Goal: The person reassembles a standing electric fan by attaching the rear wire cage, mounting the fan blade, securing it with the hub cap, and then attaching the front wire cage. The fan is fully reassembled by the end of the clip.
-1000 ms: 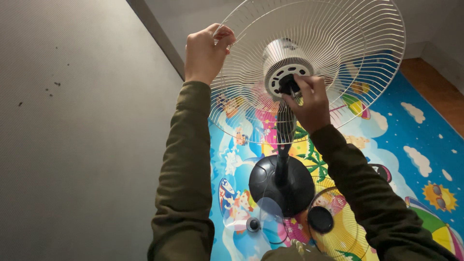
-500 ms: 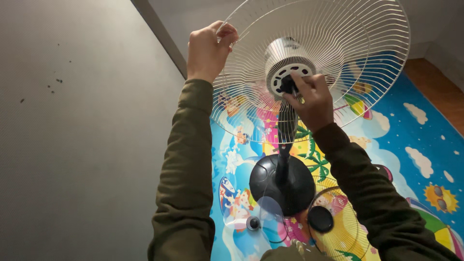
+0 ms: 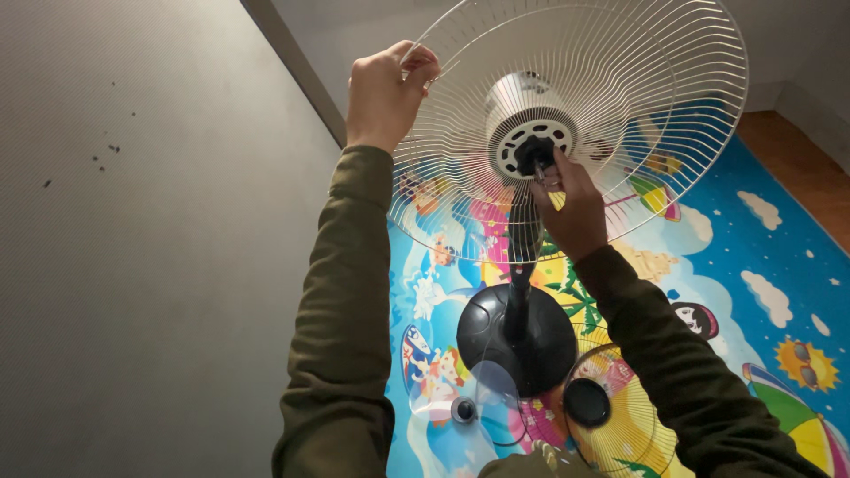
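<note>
We raise both arms, olive-green sleeves drawn down to the wrists. Our left hand (image 3: 382,93) reaches highest, its fingers curled into a pinching grip with the thumb pressed against the fingertips. Our right hand (image 3: 571,205) sits lower and further in, back toward us, fingers bunched and pointing upward.

Colourful cartoon play mat (image 3: 761,265), clear fan blade (image 3: 482,398), second wire guard (image 3: 620,416), grey wall (image 3: 150,265).
</note>
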